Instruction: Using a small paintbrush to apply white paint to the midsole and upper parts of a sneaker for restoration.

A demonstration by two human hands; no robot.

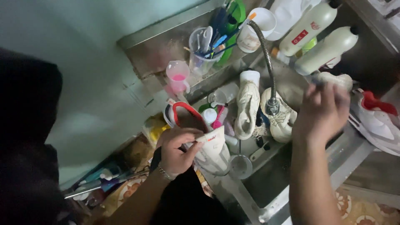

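My left hand (177,150) grips a white sneaker (212,152) with a red-lined opening by its heel, holding it over the left edge of the metal sink (350,146). My right hand (323,112) is raised over the sink's right side and blurred. Its fingers are closed on a thin bluish-handled brush (313,82) that sticks out to the left. Two more white sneakers (246,110) stand toe-up in the sink between my hands, under a flexible metal tap (271,104).
A red-and-white shoe (377,118) lies on the right ledge. Two white bottles (325,46) lean at the back right. On the back ledge stand a clear cup of brushes (202,52), a pink measuring cup (178,78) and a white mug (258,27). A pink brush (218,117) is beside the held sneaker.
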